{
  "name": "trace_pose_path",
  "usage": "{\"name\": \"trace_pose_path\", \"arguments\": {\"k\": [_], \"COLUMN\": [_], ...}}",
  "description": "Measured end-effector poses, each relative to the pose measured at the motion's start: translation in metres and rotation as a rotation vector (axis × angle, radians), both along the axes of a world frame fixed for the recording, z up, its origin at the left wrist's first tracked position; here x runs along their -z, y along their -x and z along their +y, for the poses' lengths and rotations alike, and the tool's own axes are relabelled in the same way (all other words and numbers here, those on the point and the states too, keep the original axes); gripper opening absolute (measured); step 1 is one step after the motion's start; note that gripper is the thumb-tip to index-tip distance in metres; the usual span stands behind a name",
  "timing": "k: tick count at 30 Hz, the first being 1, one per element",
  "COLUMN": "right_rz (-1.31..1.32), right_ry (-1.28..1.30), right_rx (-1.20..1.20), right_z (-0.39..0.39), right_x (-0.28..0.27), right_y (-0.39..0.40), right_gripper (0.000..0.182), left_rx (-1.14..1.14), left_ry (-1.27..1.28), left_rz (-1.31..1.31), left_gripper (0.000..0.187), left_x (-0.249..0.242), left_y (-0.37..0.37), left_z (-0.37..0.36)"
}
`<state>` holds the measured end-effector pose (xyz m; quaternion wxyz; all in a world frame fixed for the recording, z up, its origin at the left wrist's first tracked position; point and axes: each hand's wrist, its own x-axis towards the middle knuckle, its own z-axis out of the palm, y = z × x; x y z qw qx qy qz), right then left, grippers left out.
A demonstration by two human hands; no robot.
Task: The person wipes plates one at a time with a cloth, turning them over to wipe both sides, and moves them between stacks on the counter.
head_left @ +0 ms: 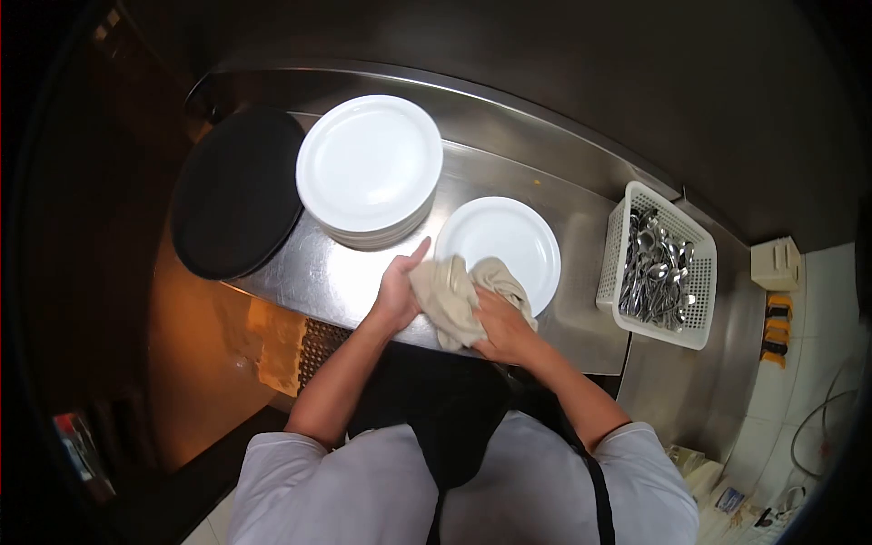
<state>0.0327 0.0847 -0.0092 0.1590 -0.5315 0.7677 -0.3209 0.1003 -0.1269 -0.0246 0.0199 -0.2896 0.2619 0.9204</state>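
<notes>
Two hands meet on one cloth (454, 304) at the near edge of the counter (563, 195). Just beyond the grip lies the plate (509, 238), and the cloth overlaps its near rim. The bunched cloth runs from lower left to upper right between the hands. The left hand (397, 295) pinches its left end, thumb up; the right hand (505, 329) is closed on its right part, nearer the plate.

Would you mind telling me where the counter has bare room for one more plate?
Bare steel lies between the single white plate and the cutlery basket, and a smaller patch fronts the plate stack. Crowded: the black tray touches the stack, and both hands work a cloth at the near edge.
</notes>
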Motion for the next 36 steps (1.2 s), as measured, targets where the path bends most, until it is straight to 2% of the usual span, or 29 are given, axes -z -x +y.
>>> {"name": "trace_pose_path", "arguments": {"k": [2, 3, 6, 7, 9, 10, 12, 15, 18, 21, 23, 24, 25, 28, 29, 30, 32, 34, 36], "right_rz": [0.014, 0.047, 0.234, 0.270, 0.339, 0.191, -0.118, -0.027, -0.100, -0.459, -0.524, -0.558, -0.440, -0.782, -1.178, -1.124, -0.930, -1.094, -1.039], "right_ry": [-0.009, -0.080, -0.095, -0.090, -0.075, -0.088, -0.122, -0.037, 0.099, 0.508, 0.641, 0.706, 0.787, 0.978, 1.029, 0.856, 0.762, 0.728, 0.699], "right_rx": [-0.029, 0.018, 0.238, 0.379, 0.660, 0.759, 0.944, 0.957, 0.966, 1.005, 0.983, 0.971, 0.858, 0.655, 0.571, 0.582, 0.533, 0.475, 0.497], "right_z": [0.035, 0.048, 0.073, 0.070, 0.059, 0.052, 0.042, 0.035, 0.044, 0.064, 0.072, 0.076, 0.082, 0.085, 0.081, 0.072, 0.031, 0.000, 0.002], "right_x": [-0.011, -0.015, 0.014, 0.013, 0.012, 0.014, 0.017, 0.011, 0.018, 0.033, 0.011, 0.004, 0.006, -0.005, -0.017, -0.036, -0.064, -0.063, -0.032], "right_y": [0.000, 0.004, 0.036, 0.045, 0.065, 0.077, 0.090, 0.091, 0.108, 0.123, 0.114, 0.107, 0.103, 0.081, 0.079, 0.077, 0.082, 0.093, 0.069], "right_gripper": [0.046, 0.044, 0.052, 0.054, 0.058, 0.060, 0.064, 0.066, 0.064, 0.058, 0.055, 0.054, 0.053, 0.055, 0.049, 0.044, 0.031, 0.041, 0.052], "left_rx": [0.045, 0.184, 0.358, 0.319, 0.201, 0.138, 0.201, 0.200, 0.118, 0.065, 0.010, -0.019, -0.046, -0.149, -0.189, -0.170, -0.134, -0.131, -0.158], "left_ry": [0.262, 0.359, 1.355, 1.322, 1.648, 1.810, 1.691, 1.605, 1.650, 1.654, 1.682, 1.591, 1.500, 1.372, 1.353, 1.343, 1.318, 1.246, 1.181], "left_rz": [-0.075, -0.185, -0.166, -0.186, -0.130, -0.101, -0.187, -0.249, -0.210, -0.189, -0.183, -0.214, -0.244, -0.196, -0.153, -0.057, 0.135, 0.248, 0.248], "left_gripper": [0.066, 0.072, 0.065, 0.057, 0.057, 0.057, 0.049, 0.040, 0.035, 0.037, 0.046, 0.047, 0.049, 0.052, 0.053, 0.050, 0.046, 0.047, 0.047], "left_x": [-0.002, -0.010, -0.014, -0.014, 0.009, 0.010, 0.008, 0.001, 0.010, -0.002, -0.003, -0.007, -0.012, -0.029, -0.033, -0.030, -0.021, -0.009, 0.002], "left_y": [0.003, 0.006, 0.019, 0.024, 0.028, 0.030, 0.037, 0.052, 0.062, 0.071, 0.077, 0.083, 0.091, 0.113, 0.121, 0.126, 0.136, 0.134, 0.121], "left_z": [0.003, 0.002, 0.012, 0.015, 0.019, 0.020, 0.021, 0.025, 0.035, 0.048, 0.054, 0.052, 0.049, 0.050, 0.056, 0.065, 0.089, 0.107, 0.092]}}
